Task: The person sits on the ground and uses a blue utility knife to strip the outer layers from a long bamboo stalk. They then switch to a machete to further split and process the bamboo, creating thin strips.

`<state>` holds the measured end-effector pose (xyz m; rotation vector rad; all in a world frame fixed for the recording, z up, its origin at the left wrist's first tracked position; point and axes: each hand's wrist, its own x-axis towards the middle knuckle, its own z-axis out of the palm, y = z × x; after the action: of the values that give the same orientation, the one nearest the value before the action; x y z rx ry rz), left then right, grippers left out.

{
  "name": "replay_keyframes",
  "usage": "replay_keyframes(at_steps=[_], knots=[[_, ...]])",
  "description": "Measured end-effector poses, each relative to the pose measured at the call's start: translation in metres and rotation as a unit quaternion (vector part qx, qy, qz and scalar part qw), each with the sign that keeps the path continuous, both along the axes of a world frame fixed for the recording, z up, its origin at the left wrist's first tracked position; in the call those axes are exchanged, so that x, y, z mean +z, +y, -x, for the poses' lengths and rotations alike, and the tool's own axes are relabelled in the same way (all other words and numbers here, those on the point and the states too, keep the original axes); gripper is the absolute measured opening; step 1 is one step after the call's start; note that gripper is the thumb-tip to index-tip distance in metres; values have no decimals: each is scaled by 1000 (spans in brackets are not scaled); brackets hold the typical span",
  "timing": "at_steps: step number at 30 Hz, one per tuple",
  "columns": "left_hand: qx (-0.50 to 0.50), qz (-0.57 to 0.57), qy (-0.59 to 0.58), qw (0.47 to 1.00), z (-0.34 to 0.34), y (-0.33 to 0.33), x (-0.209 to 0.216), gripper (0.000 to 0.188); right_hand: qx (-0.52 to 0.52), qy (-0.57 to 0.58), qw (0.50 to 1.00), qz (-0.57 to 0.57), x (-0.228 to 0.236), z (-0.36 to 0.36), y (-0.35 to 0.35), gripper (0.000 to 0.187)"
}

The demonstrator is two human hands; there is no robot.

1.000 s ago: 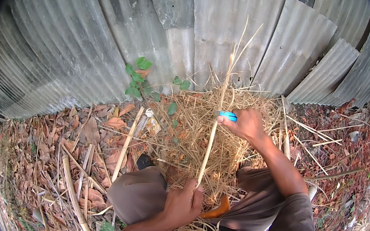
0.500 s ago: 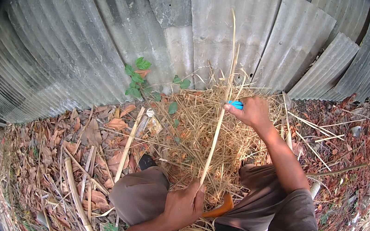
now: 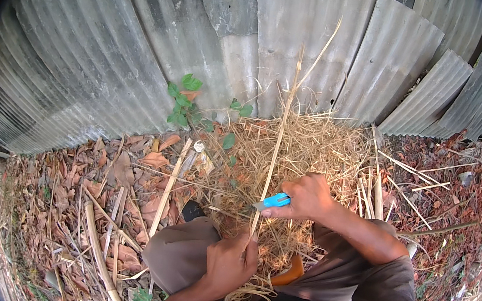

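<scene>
The work in hand looks like shaving a thin pale strip [image 3: 279, 137] with a small blue-handled knife [image 3: 276, 200]; the strip rises from between the knees toward the far corrugated metal wall [image 3: 314, 14], with its far end split into two slender tails. To do this well, the blade probably wants to lie at a shallow angle, with light, even pressure along the grain so that it skims rather than bites. The strip should be kept taut and straight, and since the blade sits just beyond the near hand, it would be safest to guide each stroke away from those fingers. As for the grip, the left hand [image 3: 232, 260] is closed on the near part of the strip, pinching it between thumb and fingers. The right hand [image 3: 308, 197] is wrapped firmly around the knife handle, the thumb lying near the blade, which appears to touch the strip. Beneath and beyond them spreads a heap of dry shavings [image 3: 319, 155].
</scene>
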<state>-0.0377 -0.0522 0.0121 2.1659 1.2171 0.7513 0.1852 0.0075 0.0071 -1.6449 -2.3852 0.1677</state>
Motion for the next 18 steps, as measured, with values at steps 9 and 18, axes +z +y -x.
replay_keyframes(at_steps=[9, 18], knots=[[2, 48, -32, 998, -3, 2, 3, 25, -53, -16, 990, -129, -20, -15, 29, 76], [-60, 81, -53, 994, -8, -16, 3, 23, -189, 33, 968, -163, -28, -89, 76, 86]])
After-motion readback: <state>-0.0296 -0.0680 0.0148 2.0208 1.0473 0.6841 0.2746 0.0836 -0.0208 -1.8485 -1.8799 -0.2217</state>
